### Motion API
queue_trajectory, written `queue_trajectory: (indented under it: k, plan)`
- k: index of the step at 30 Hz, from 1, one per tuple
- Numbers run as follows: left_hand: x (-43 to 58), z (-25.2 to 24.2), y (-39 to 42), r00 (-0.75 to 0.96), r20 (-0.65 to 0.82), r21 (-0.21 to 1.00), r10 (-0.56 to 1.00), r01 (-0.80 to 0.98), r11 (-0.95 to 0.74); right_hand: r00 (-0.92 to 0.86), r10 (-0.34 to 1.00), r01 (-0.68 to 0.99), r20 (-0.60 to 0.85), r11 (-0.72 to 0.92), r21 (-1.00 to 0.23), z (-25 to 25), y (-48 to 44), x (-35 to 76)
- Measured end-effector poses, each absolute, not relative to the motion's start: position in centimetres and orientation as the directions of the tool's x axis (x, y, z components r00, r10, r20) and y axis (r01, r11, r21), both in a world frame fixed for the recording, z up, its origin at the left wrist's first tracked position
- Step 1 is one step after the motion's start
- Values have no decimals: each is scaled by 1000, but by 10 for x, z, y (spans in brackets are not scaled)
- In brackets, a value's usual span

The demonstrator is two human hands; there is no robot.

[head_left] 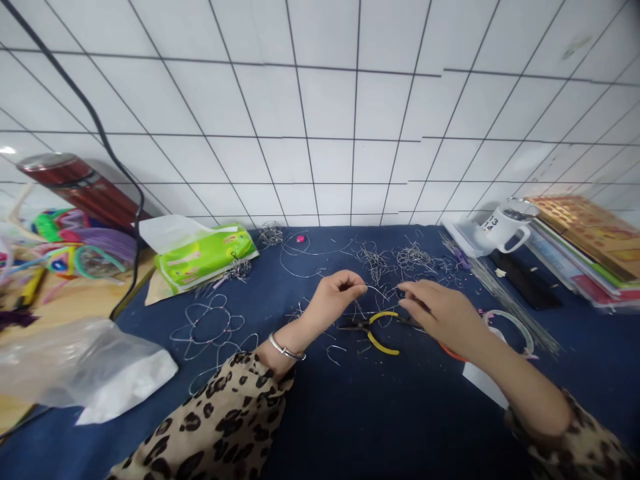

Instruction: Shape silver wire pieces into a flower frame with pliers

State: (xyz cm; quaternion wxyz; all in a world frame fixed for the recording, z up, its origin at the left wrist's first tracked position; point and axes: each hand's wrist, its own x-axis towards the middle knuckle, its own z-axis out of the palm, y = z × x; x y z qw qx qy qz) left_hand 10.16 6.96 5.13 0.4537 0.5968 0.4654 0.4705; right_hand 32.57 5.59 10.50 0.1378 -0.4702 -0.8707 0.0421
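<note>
1 thin wire (376, 291) is pinched in the left hand (332, 297), best held firmly near its curve, though whether the narrowly parted right hand (441, 311) grips it, I cannot tell.

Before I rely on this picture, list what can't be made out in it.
Head view: one end of the thin wire, hidden by the left hand.
Head view: whether the right hand touches that wire, too fine to tell.
Head view: most of the orange object, hidden by the right hand and wrist.
Head view: the left end of the plastic bag, cut off by the picture's edge.
</note>
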Motion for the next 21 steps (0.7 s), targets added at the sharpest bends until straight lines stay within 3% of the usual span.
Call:
queue_trajectory:
  k: [6, 13, 17, 21]
  plan:
    - [97, 55, 71, 180, 159, 976, 971, 123, -182, -606, 782, 659, 150, 598, -456, 93, 89, 274]
    - [90, 48, 82, 145, 101, 993, 984, -77, -91, -365, 926, 525, 96, 290, -800, 62, 104, 274]
    - [92, 39, 84, 148, 89, 995, 985, -60, -81, -269, 955, 457, 124, 240, -857, 50, 100, 273]
    - [94, 34, 84, 118, 98, 995, 988, -7, -98, -277, 942, 478, 189, 306, -824, 47, 93, 269]
